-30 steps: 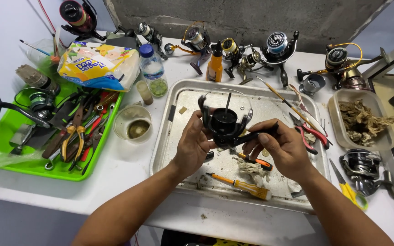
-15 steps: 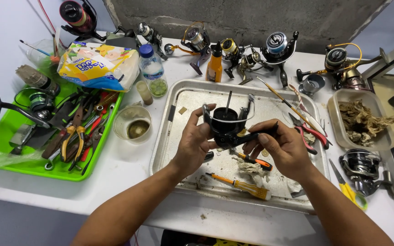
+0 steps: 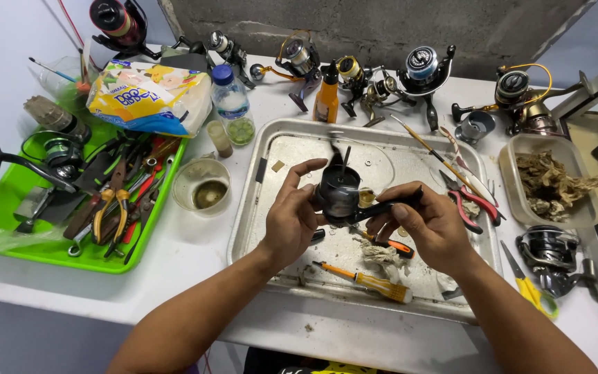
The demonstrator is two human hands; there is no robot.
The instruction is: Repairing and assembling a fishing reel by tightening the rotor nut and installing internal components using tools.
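Black reel body (image 3: 338,195) held up over the metal tray (image 3: 257,201), gripped by the left hand (image 3: 292,218) from the side. Right hand (image 3: 429,225) pinching its dark handle (image 3: 389,206); orange screwdriver (image 3: 365,278) lying below.

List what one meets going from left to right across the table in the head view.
green tray of tools → clear cup → left hand → black reel part → right hand → clear tub of dry scraps
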